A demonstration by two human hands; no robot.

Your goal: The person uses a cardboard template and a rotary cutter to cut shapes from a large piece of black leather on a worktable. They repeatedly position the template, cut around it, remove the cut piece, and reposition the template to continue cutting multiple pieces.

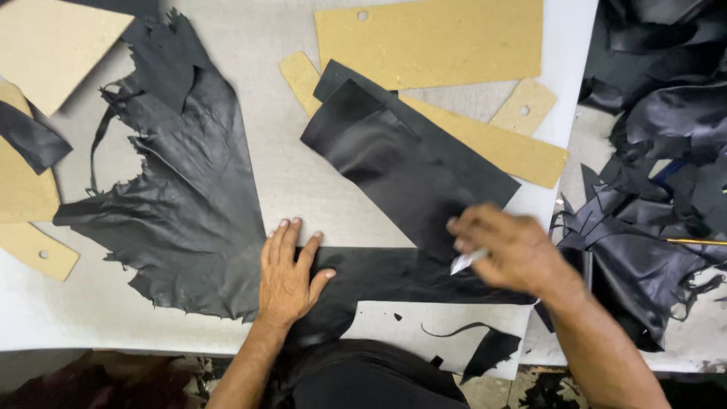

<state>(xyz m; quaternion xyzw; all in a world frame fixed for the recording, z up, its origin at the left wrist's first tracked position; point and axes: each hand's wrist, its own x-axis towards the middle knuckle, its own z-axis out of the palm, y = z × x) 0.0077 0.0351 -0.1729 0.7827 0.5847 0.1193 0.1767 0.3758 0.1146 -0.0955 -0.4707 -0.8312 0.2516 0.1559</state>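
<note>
My left hand [288, 273] lies flat, fingers together, pressing down a piece of black leather [386, 276] at the near edge of the grey table [303, 174]. My right hand [507, 246] is blurred and closed around a small white blade-like tool [463, 262], its tip on the same leather strip. Just beyond the hands lies a stack of cut black leather panels [401, 163], angled across tan cardboard patterns [492, 140].
A large ragged black hide [189, 197] spreads at the left. Tan cardboard patterns lie at the back [432, 38] and along the left edge [26, 189]. A heap of black leather scraps [651, 151] fills the right side. Small offcuts [488, 348] lie at the near edge.
</note>
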